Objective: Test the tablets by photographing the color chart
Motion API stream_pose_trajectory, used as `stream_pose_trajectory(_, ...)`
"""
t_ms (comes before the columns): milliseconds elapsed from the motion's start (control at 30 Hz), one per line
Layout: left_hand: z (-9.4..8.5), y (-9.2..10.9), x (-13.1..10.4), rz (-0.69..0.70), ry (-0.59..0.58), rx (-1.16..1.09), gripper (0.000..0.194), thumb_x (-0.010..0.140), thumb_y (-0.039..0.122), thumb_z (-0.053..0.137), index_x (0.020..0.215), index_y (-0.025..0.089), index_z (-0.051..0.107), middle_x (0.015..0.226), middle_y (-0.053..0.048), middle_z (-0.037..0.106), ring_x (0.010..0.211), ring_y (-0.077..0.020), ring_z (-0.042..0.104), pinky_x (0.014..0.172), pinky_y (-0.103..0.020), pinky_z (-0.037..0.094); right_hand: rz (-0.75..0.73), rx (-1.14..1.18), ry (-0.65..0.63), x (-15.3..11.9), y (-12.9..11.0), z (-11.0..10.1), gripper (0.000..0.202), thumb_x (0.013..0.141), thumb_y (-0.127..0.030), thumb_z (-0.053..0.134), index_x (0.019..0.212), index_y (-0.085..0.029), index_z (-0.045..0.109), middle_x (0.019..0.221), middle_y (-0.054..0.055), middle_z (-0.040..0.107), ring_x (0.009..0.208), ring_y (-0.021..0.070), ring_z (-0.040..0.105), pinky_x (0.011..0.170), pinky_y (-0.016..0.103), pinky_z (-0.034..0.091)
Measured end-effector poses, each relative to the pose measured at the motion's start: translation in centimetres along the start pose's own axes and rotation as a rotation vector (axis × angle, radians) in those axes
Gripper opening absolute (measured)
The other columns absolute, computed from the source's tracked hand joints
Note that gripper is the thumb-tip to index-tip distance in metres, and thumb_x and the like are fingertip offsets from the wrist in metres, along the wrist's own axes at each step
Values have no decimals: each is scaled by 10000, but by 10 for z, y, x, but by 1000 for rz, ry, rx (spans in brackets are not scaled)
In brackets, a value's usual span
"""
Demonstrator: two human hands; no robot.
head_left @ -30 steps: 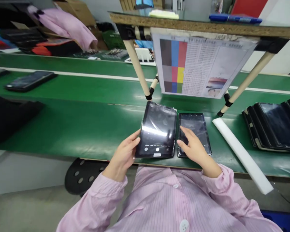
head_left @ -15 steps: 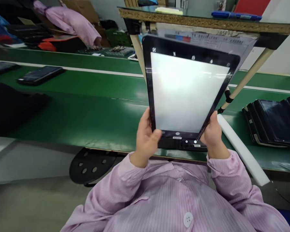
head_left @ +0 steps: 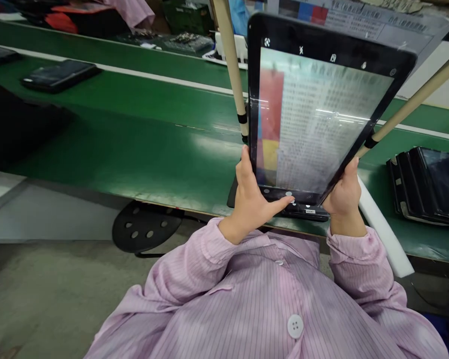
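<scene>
A black tablet (head_left: pixel 314 124) is held up in front of me, tilted, its camera screen showing a blurred sheet of text with colour blocks. My left hand (head_left: pixel 250 199) grips its lower left edge, with the thumb stretched across the bottom border by the round shutter button. My right hand (head_left: pixel 344 192) is closed round the lower right edge, thumb on the front and other fingers hidden behind. Behind the tablet's top hangs a printed sheet (head_left: pixel 377 25) with colour blocks. Below the tablet, another black tablet (head_left: pixel 307 213) lies at the bench edge, mostly covered.
A stack of black tablets (head_left: pixel 430 184) leans on the green bench (head_left: pixel 153 149) at right, near a white foam strip (head_left: pixel 383 227). Beige rack legs (head_left: pixel 232 65) stand behind. More tablets (head_left: pixel 60 75) lie at left. A black stool (head_left: pixel 145 227) is below. Another person's pink sleeve (head_left: pixel 130 11) shows at the back.
The tablet's screen has gone from bright white to a picture of the printed sheet. My left thumb has reached further right along the bottom border. My view has tipped lower.
</scene>
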State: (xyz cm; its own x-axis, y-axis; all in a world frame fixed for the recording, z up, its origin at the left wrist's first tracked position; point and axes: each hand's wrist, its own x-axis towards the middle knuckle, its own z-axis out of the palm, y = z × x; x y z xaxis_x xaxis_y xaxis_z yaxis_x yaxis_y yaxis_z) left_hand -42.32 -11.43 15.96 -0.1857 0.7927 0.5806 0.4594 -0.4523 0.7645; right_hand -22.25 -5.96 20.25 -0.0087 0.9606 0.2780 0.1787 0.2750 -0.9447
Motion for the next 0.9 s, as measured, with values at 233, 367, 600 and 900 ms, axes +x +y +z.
stream_pose_trajectory(233, 1, -3, 2, -14, -4, -18, 1432, 595, 670, 982, 1705, 280, 165, 1783, -181, 196, 1662, -482, 118, 1348, -656, 166, -35, -45, 3, -1, -3, 3, 978, 900, -957, 90, 1614, -395, 449, 1528, 27, 640, 1627, 366, 337, 1297, 682, 409)
stream_pose_trajectory(367, 1, -2, 3, -37, -13, -43, 1507, 503, 699, 1003, 1702, 285, 188, 1780, -178, 192, 1659, -501, 108, 1347, -658, 176, -53, -57, -16, 1, -2, 3, 997, 889, -970, 85, 1631, -398, 427, 1566, 14, 608, 1625, 363, 341, 1293, 661, 430)
stream_pose_trajectory(600, -12, 4, 14, -247, 5, -432, 1033, 774, 832, 751, 1604, 304, 434, 1601, -133, 528, 1563, -437, 421, 1236, -582, 434, -24, 26, -17, -5, 3, 2, 951, 934, -935, 136, 1639, -364, 424, 1655, -7, 514, 1628, 334, 346, 1300, 589, 448)
stream_pose_trajectory(900, -24, -15, 6, -671, -30, -859, 653, 801, 561, 879, 1414, 473, 671, 1442, 28, 729, 1362, -293, 677, 1045, -430, 644, -267, -188, -2, -11, -44, -12, 906, 950, -910, 251, 1713, -424, 203, 1774, -75, 293, 1698, 320, 74, 1392, 506, 240)
